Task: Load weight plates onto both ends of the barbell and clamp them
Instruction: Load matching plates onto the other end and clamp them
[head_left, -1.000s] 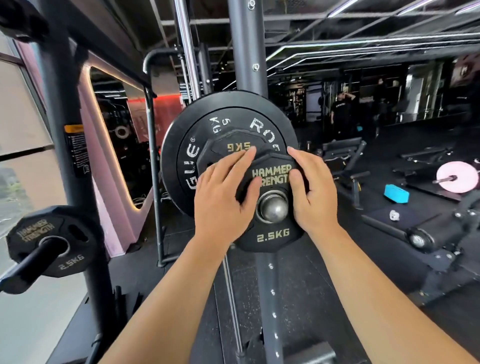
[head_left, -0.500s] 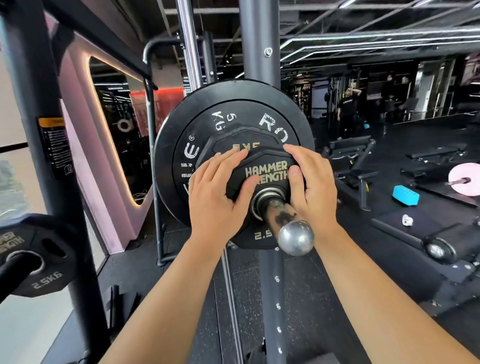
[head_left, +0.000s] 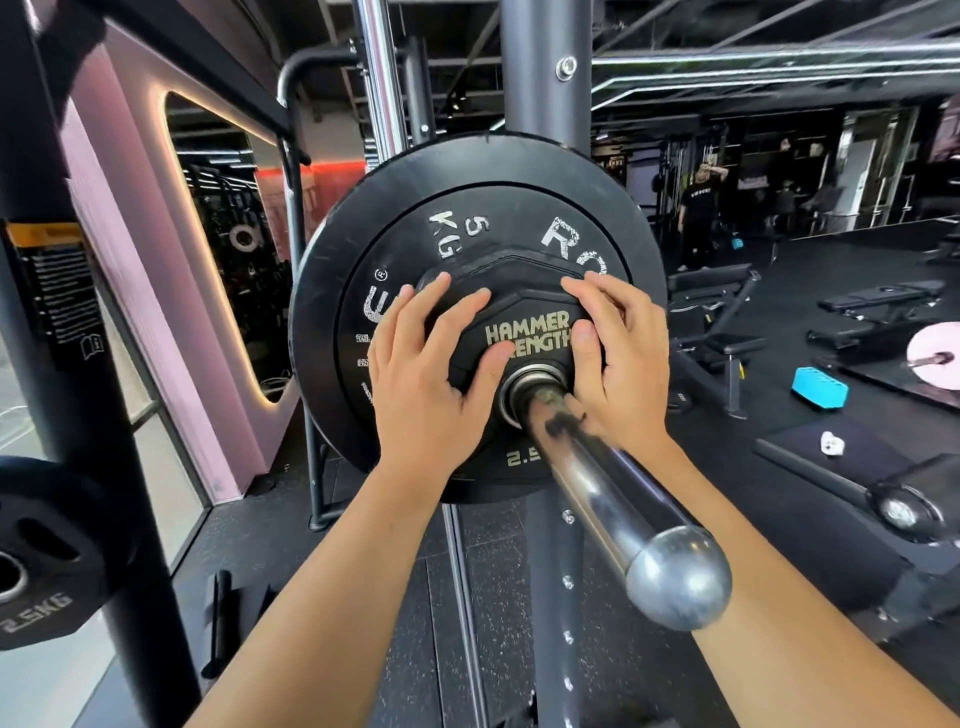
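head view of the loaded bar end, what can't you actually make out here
- Small plate in the head view: the left hand and right hand cover its sides; the sleeve cuts off its weight marking after "2.5".
- Middle plate: only its upper edge shows, its marking hidden behind the small plate.
- Big plate: brand lettering partly hidden by fingers.
- Clamp: none visible.
- Other bar end: out of frame.

On the barbell sleeve (head_left: 597, 467), the left hand (head_left: 426, 384) and right hand (head_left: 618, 364) are covering much of the small plate (head_left: 524, 332), hiding part of its "STRENGTH" lettering and weight mark. That plate is masking the 5 kg plate (head_left: 467, 208) brand behind it. Left of the sleeve, the picture's edge is cutting off a stored plate (head_left: 47, 561).
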